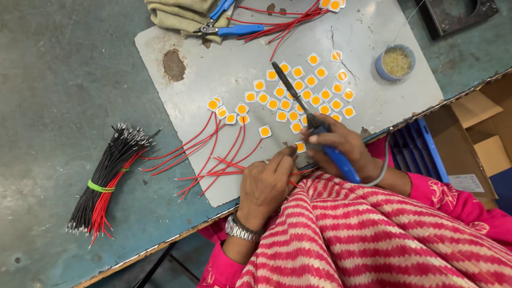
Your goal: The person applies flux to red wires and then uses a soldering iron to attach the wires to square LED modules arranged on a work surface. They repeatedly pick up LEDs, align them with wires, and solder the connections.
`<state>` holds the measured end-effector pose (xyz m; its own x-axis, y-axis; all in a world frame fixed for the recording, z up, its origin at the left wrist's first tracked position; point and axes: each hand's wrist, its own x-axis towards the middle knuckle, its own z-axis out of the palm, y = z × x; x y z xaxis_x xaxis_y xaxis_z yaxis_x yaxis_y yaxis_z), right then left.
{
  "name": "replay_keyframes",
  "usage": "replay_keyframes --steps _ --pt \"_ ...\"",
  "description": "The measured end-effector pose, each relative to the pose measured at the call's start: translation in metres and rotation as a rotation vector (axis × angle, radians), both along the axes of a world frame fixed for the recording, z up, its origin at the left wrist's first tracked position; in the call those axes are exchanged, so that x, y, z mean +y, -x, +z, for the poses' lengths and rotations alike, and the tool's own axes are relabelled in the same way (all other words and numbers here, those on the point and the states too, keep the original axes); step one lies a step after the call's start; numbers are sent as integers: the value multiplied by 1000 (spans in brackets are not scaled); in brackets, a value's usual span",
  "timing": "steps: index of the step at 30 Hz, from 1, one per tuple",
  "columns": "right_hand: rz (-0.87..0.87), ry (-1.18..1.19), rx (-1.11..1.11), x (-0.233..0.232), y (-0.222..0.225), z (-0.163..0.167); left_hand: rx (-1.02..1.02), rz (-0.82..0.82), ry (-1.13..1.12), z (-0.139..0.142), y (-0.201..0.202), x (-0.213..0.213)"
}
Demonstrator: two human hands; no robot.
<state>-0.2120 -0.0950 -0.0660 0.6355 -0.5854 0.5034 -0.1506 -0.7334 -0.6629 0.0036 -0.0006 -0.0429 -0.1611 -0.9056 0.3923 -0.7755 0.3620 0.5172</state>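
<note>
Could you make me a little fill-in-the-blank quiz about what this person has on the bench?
1. The right hand holds a soldering iron with a ____ handle.
2. The wire bundle is tied with a ____ band.
3. The left hand wears a ____ at the wrist.
4. The wires soldered to the square chips are ____.

Missing words: blue; green; watch; red
</note>
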Motion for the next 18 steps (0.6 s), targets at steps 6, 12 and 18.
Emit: replay_keyframes --steps 6,12,18 --pt "-145 -185 -194 -2 50 4 53 26 -16 -3 2 1" --pt "-273 -253 -481 -15 77 36 15 50 28 -5 3 1" --pt "-123 -198 -78 -12 72 75 -1 59 25 -4 4 2"
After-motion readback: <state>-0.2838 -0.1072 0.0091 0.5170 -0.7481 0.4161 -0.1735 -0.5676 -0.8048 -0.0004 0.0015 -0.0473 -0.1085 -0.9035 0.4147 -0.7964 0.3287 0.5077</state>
